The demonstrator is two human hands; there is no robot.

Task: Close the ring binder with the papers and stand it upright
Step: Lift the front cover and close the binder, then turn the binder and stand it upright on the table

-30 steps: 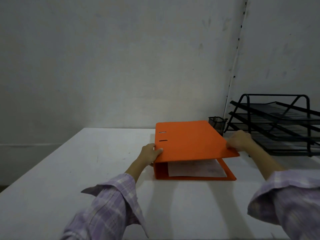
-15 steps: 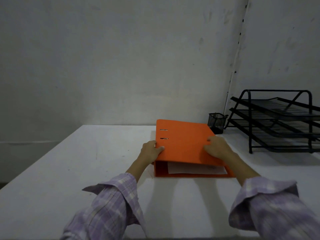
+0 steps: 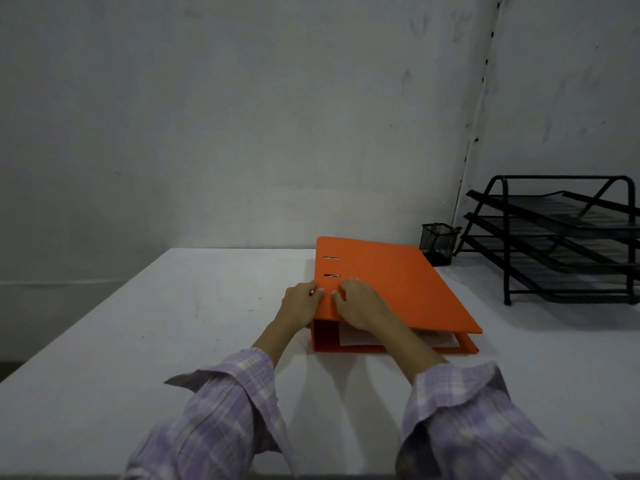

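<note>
An orange ring binder (image 3: 398, 282) lies flat on the white table (image 3: 138, 341), its cover lowered almost fully over white papers (image 3: 356, 339) that show at the near open edge. My left hand (image 3: 299, 304) grips the spine corner at the binder's near left. My right hand (image 3: 360, 303) rests palm down on the cover close to the spine, just beside the left hand. Two metal slots (image 3: 330, 266) sit in the cover near the spine.
A small black mesh pen cup (image 3: 438, 242) stands right behind the binder. A black three-tier wire letter tray (image 3: 568, 237) fills the right side. Grey walls meet in a corner behind the table.
The cover has dropped from a raised tilt to nearly flat. My right hand slid from the cover's right edge across to the spine side, beside the left hand.
</note>
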